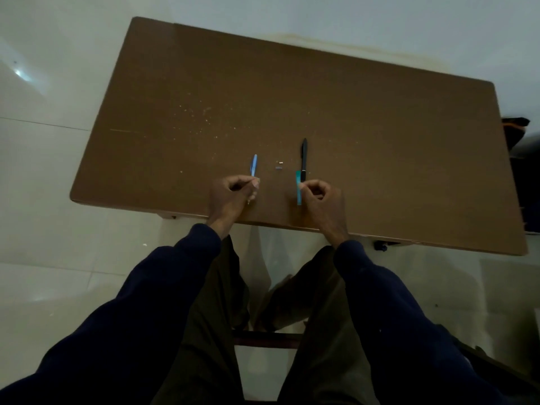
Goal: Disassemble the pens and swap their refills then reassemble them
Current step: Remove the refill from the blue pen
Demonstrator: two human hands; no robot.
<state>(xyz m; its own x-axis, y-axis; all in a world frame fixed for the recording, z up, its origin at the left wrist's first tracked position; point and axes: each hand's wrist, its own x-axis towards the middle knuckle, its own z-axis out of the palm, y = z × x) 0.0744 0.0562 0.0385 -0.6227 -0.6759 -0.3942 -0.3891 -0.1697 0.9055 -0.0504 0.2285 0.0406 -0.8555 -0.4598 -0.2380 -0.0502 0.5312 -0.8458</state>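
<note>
Left hand pinches the blue pen at its near end; right hand grips the teal barrel, just beside the black pen. Two small parts lie between them on the bench.

I see blue barrel flat, just past my left fingers. Thin refill pinched there, mostly hidden. Teal barrel pinched in right fingers. Black pen flat just beyond them. Two tiny bits between the two pens.

The two tiny loose parts are too small to identify.
</note>
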